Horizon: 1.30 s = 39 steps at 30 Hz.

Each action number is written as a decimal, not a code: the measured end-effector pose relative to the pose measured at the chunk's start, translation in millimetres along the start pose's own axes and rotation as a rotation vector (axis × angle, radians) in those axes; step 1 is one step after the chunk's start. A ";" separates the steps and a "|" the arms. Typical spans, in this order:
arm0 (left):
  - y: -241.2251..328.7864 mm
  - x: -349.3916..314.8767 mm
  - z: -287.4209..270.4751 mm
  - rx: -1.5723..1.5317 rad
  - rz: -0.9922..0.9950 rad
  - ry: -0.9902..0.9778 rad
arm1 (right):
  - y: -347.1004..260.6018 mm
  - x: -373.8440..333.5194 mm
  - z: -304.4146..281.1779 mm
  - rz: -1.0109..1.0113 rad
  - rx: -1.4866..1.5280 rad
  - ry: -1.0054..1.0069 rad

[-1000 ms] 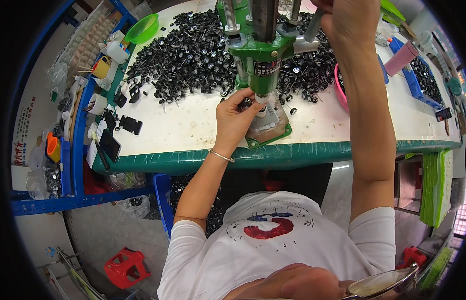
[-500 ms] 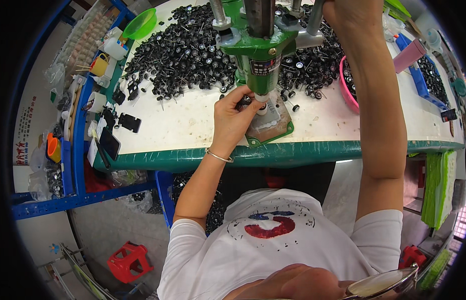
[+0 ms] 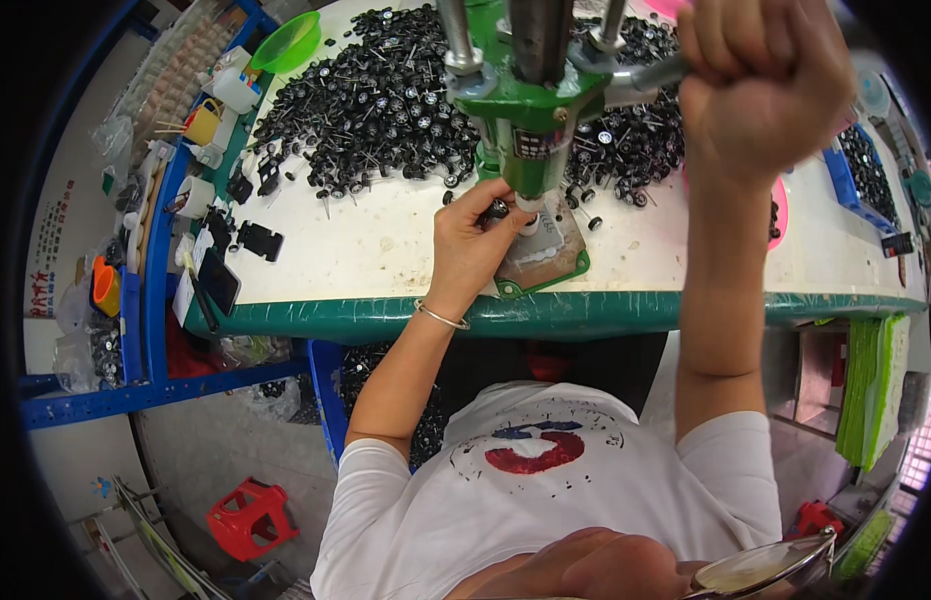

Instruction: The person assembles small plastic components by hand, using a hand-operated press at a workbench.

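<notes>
A green hand press point(image 3: 533, 100) stands on the bench in front of me, its ram over a flat base plate point(image 3: 547, 262). Just below the ram, my left hand point(image 3: 472, 240) pinches a small black toy wheel point(image 3: 496, 212) against a white fixture post; how the wheel sits in it is partly hidden by my fingers. To the right of the press, my right hand point(image 3: 760, 95) is raised in a fist round the press lever point(image 3: 657, 75), whose grip end is hidden in it.
A big heap of black wheels with axles point(image 3: 375, 110) spreads behind the press. A green bowl point(image 3: 288, 42) stands back left, a pink basin point(image 3: 779, 215) behind my right forearm, a blue tray point(image 3: 863, 170) far right. Black plastic parts point(image 3: 259, 241) and a phone point(image 3: 218, 282) lie left.
My right hand has swung the lever outward to the right and down toward me. My left hand stays by the ram with the wheel. The whole view has shifted slightly.
</notes>
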State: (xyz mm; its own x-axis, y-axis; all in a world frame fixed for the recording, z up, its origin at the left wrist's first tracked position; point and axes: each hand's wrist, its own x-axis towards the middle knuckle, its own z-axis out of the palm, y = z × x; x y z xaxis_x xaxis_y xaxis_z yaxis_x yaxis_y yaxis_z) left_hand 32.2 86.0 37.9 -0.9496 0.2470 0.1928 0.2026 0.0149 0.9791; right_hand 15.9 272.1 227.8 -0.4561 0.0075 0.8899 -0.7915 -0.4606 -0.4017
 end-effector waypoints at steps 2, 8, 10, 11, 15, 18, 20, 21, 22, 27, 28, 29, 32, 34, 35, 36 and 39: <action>-7.5 -2.9 -0.4 0.005 0.004 0.012 | 1.9 -19.8 12.8 -0.069 -0.269 0.414; -18.4 -1.8 8.1 -0.162 0.022 0.019 | -1.5 -23.2 7.2 -0.095 -0.293 0.341; -16.9 -5.1 6.5 -0.203 -0.015 0.028 | 4.8 -22.4 5.6 -0.127 -0.207 0.352; -22.6 -5.6 5.9 -0.228 -0.010 0.034 | 7.2 -23.0 3.7 -0.113 -0.195 0.317; -19.0 -0.9 6.5 -0.258 -0.009 0.024 | 5.4 -7.0 7.4 -0.002 -0.227 0.372; -21.2 -3.3 4.9 -0.294 -0.031 0.058 | 23.0 22.8 4.5 0.300 -0.506 0.616; -14.3 2.4 15.3 -0.323 -0.006 0.034 | 60.1 41.3 -74.1 0.332 0.672 -0.013; -12.5 0.5 8.5 -0.397 -0.105 0.094 | 61.7 40.5 -53.3 0.339 0.687 -0.016; -11.1 -2.4 -0.2 -0.471 -0.200 0.157 | 55.8 40.6 -12.4 0.500 0.226 0.199; 0.9 -32.5 -66.1 -0.292 -0.271 -0.047 | 50.2 12.4 -63.9 0.648 -0.476 0.278; -3.1 -46.0 -95.4 -0.217 -0.291 -0.149 | 41.2 0.5 -51.7 0.569 -0.583 0.295; -4.7 -57.8 -119.0 -0.094 -0.338 -0.262 | 27.9 -9.6 -44.8 0.479 -0.709 0.318; -10.3 -107.3 -195.8 0.192 -0.407 -0.531 | -16.2 -47.9 -106.9 0.739 -1.003 0.088; -5.8 -139.0 -230.1 0.697 -0.415 -0.452 | -45.9 -82.5 -137.7 0.912 -1.154 0.028; 1.0 -140.3 -229.8 0.695 -0.418 -0.459 | -60.5 -103.1 -150.9 0.976 -1.203 0.048; 14.1 -139.2 -229.4 0.922 -0.409 -0.415 | -77.4 -127.7 -177.0 0.961 -1.319 -0.014; 27.1 -125.1 -214.5 0.915 -0.396 -0.283 | -97.2 -175.7 -196.4 0.963 -1.476 -0.139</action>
State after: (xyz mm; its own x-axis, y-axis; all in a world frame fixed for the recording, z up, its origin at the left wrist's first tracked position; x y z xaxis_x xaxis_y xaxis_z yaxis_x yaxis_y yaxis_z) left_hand 105.3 -152.3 54.1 -0.9210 0.2809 -0.2701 0.1045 0.8458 0.5231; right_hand 93.0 489.8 68.1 -0.9658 0.1368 0.2203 0.0030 0.8554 -0.5179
